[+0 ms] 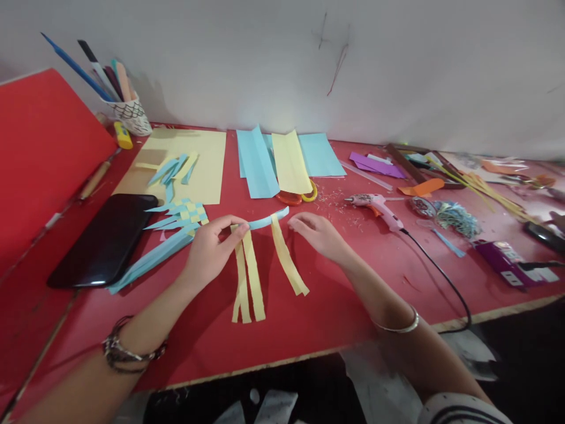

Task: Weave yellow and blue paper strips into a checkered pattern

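Note:
My left hand [219,242] pinches one end of a blue paper strip [267,221] between thumb and fingers. Several yellow paper strips [253,277] hang down from the blue one near my left fingertips. Farther right, another yellow strip [286,259] is looped over the blue strip close to its free end. My right hand [318,232] is just right of that end, its fingertips curled together. A small gap seems to separate them from the blue strip, and whether they hold anything is hidden. Beside my left hand lies a blue-and-yellow woven paper piece [188,213].
Left are a black phone [103,241] and blue strips [154,256]. Behind lie a yellow sheet [203,159], folded blue paper [256,165] and scissors [310,193]. On the right, a pink glue gun [377,207] trails its cord over the table edge near a purple box [507,265].

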### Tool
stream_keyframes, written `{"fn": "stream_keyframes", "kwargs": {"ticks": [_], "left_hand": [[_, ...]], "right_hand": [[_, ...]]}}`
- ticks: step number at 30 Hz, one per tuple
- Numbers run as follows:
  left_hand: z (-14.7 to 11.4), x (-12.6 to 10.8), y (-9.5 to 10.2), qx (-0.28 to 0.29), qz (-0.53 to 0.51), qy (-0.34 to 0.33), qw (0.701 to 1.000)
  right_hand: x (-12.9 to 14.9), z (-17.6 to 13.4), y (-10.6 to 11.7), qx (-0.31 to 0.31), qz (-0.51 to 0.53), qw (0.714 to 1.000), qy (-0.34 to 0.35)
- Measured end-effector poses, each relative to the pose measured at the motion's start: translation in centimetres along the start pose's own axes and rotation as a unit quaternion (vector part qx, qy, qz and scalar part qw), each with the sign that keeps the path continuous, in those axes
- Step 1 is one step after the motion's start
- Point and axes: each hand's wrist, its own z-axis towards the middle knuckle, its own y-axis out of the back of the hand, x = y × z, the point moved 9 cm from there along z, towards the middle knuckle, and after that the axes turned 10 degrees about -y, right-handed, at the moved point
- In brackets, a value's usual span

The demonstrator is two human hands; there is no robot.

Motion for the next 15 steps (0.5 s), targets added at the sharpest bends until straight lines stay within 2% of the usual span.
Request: {"fn": "stream_keyframes", "kwargs": {"ticks": [4,7,10,15], "left_hand": [[-0.1,-0.1,-0.2,0.003,-0.042,0.009,0.999],[-0.2,0.0,-0.5,0.013,-0.069,0.015,0.997],[-0.3,0.2,-0.5,0.011,-0.095,0.022,0.995],[-0.4,0.9,-0.7,-0.007,-0.133,0.043,0.99]], "right_hand": [[0.9,-0.6,-1.8,0.09,0.076,0.993,0.009],[1.3,-1.0,-2.8,0.133,0.157,0.979,0.005],[1.6,-1.2,-3.0,0.134,0.225,0.965,0.012],[1.3,-1.3,-3.0,0.123,0.281,0.952,0.0]]}}
